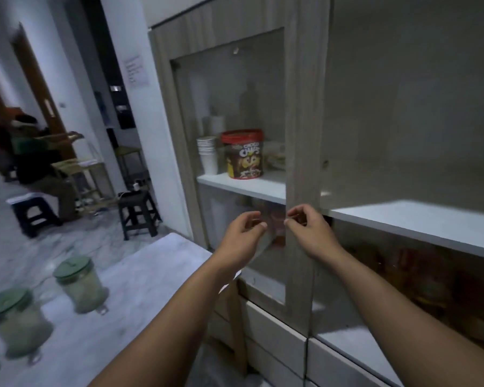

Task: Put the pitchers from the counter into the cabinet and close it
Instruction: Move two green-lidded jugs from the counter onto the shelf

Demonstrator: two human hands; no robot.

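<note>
Head camera, looking forward and down: two pitchers with green lids stand on the pale marble-patterned counter [151,275] at lower left, blurred. The nearer pitcher [13,322] sits by the left edge of the frame, the farther pitcher [80,284] just beyond it, and the two stand apart. Both are well apart from the cabinet [305,107] and from the hands.

Both arms reach up toward the cabinet's glass-paned door [229,93]. The right hand [309,230] has thumb and fingers curled at the door's wooden frame stile, seemingly pinching its edge, though blur leaves the contact unclear. The left hand [242,236] hovers just beside it in front of the glass, fingers loosely curled, holding nothing visible.

Behind the glass, a white shelf [243,185] carries a stack of white paper cups [207,155] and, touching or just beside it, a red-lidded Choco Chips tub [243,155]. To the right, the cabinet's open section shows another white shelf [417,224], with dim, unidentifiable items below it.

At far left, a seated person [37,157] and two dark stools [139,210] occupy the room beyond.
</note>
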